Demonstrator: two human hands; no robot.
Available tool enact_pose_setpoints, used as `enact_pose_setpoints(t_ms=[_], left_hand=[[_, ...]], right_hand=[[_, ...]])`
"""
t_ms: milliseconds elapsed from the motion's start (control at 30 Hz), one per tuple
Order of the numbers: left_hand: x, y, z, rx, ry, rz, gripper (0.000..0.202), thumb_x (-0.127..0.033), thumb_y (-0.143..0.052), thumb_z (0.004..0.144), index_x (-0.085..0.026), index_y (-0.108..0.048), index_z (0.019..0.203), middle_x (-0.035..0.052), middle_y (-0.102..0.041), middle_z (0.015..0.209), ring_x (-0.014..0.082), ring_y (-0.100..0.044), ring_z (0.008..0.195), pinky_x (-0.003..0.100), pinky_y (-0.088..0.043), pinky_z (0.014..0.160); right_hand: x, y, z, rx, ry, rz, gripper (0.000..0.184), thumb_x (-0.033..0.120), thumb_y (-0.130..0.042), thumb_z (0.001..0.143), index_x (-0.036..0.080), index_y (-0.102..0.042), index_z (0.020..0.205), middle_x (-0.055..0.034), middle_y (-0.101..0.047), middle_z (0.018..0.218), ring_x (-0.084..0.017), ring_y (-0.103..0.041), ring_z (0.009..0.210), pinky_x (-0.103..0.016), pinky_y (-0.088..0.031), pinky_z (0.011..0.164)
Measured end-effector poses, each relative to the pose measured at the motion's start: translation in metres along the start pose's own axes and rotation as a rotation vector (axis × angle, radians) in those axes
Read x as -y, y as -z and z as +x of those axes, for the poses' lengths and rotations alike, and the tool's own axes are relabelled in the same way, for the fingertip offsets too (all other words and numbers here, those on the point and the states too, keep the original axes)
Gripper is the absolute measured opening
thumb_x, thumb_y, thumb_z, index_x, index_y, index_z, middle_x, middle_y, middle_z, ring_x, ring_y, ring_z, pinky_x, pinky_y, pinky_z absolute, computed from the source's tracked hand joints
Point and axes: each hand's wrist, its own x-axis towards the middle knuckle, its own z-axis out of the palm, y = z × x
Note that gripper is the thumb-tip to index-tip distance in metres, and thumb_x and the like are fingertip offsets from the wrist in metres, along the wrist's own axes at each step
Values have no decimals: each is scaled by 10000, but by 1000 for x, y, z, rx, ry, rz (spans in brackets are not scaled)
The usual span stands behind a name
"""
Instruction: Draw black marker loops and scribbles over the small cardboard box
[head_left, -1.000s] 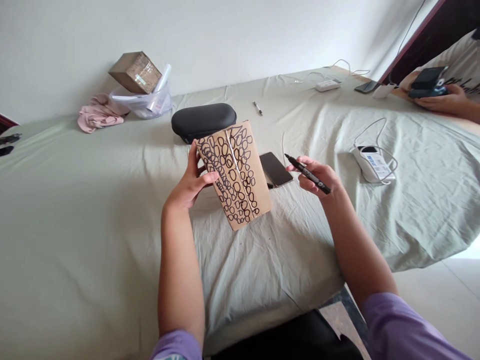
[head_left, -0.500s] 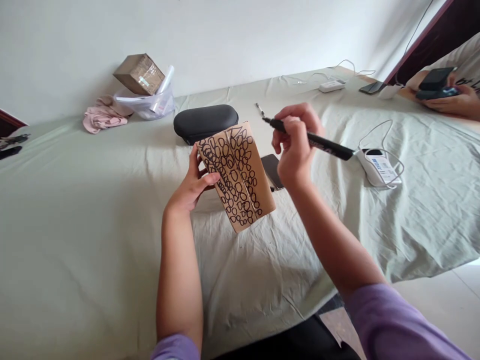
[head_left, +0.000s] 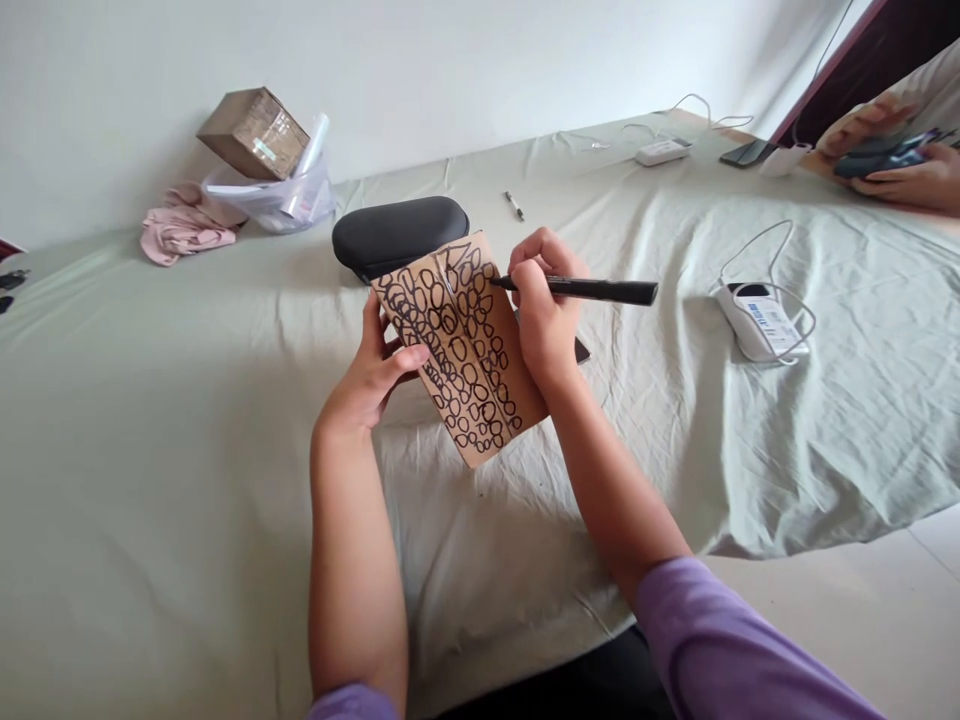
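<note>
A small cardboard box (head_left: 525, 385) is tilted toward me, its upper face covered with rows of black drawn circles. My left hand (head_left: 375, 375) grips its left side, thumb on the drawn face and the other fingers partly hidden behind. In my right hand (head_left: 551, 310) is a black marker pen (head_left: 611, 290), pinched between thumb and fingers. The pen's tip meets the drawn face near its upper right edge. Behind the box lies a black zip case (head_left: 401, 235). A dark phone (head_left: 583, 351) is mostly hidden by my right hand and the box.
A pen cap or short pen (head_left: 514, 206) lies beyond the box. At right sits a white device with a looped cable (head_left: 765, 320). A taped carton (head_left: 255, 132) rests on a plastic bag (head_left: 296, 205) beside pink cloth (head_left: 184, 225). Another person's hands (head_left: 911, 180) hold a phone.
My right hand has moved left and brought the marker's tip to the box face. The left hand still holds the box. The other person has lifted one hand from their phone.
</note>
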Motion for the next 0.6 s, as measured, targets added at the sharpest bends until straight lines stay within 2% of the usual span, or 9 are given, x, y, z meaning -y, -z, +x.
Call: enact_pose_setpoints(t_ms=[133, 267, 367, 500, 600], left_hand=[[0, 0, 0, 21, -10, 3, 1166, -643, -993, 760, -547, -320, 1708, 54, -418, 1797, 472, -568, 1534, 564, -708, 1081], [2, 2, 0, 24, -12, 13, 1129, -637, -971, 781, -548, -327, 1704, 48, -415, 1804, 477, -564, 1545, 583, -709, 1081], [5, 5, 1, 40, -28, 19, 1115, -637, -968, 788, -542, -330, 1697, 57, -404, 1810, 468, -561, 1549, 575, -696, 1098], [7, 4, 2, 17, -30, 39, 1143, -654, -988, 769, -535, -326, 1693, 72, -315, 1856, 470, -527, 1565, 578, -689, 1094], [7, 1, 3, -37, -48, 68, 1181, -651, -999, 758, -533, -302, 1705, 83, -264, 1872, 468, -519, 1568, 628, -655, 1135]], right_hand=[[11, 2, -4, 10, -72, -28, 326, 322, -543, 1061, 244, -468, 754, -20, -448, 764, -202, -569, 820, -365, -570, 806], [11, 2, -7, 31, -133, -5, 293, 447, -512, 1112, 253, -598, 910, -47, -547, 866, -238, -631, 933, -386, -580, 818], [7, 4, -5, 28, -138, 31, 283, 519, -565, 1098, 266, -624, 985, -41, -582, 872, -224, -629, 881, -374, -563, 766], [8, 13, 5, -30, -149, 133, 289, 578, -644, 1070, 290, -633, 1091, -5, -647, 872, -154, -566, 698, -348, -533, 683], [10, 21, 13, 56, -237, 102, 398, 669, -645, 1058, 279, -658, 1137, -34, -703, 950, -162, -654, 756, -344, -552, 683]])
